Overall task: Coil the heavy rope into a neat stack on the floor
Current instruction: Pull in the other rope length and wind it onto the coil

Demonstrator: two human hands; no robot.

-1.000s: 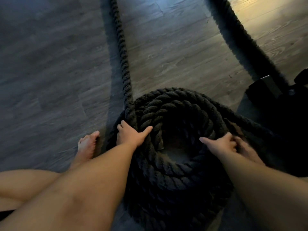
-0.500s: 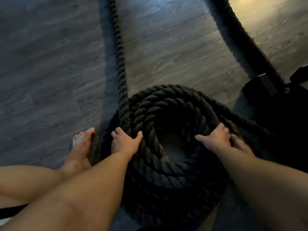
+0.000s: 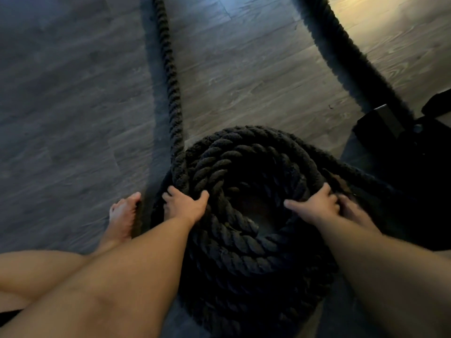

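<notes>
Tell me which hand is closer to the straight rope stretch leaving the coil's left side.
Left. The left hand grips the rope coil right where the straight stretch joins it; the right hand holds the coil's opposite side, farther away.

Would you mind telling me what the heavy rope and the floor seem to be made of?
The heavy rope looks like twisted black fibre, matte and fuzzy, in thick spiral strands; fibre type unclear. The floor looks like grey wood-grain planks, perhaps laminate or vinyl, with seams and slight sheen.
</notes>
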